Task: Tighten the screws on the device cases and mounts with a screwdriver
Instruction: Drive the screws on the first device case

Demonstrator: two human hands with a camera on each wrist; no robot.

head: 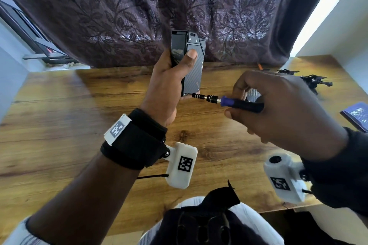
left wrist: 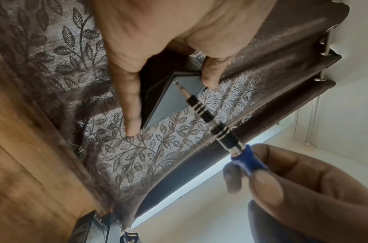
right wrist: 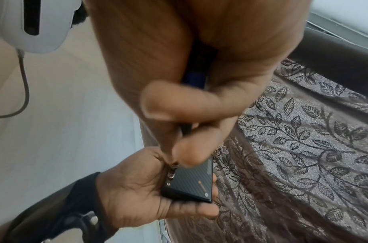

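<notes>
The right hand grips the screwdriver, its tip at a lower corner screw of the device case, held upright above the worktop in the left hand. Black mounts farther right lie untouched; most work likely remains.

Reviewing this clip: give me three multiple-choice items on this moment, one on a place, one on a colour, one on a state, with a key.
1. Where does the screwdriver tip meet the device case?
A. top edge
B. lower corner
C. middle

2. What colour is the handle's front collar?
A. blue
B. red
C. yellow

3. How is the case supported?
A. flat on the table
B. leaning on the curtain
C. held upright by the left hand

Key: B, the bit sits at a lower corner screw; A, blue shows ahead of the right hand; C, thumb and fingers wrap it above the table.
</notes>
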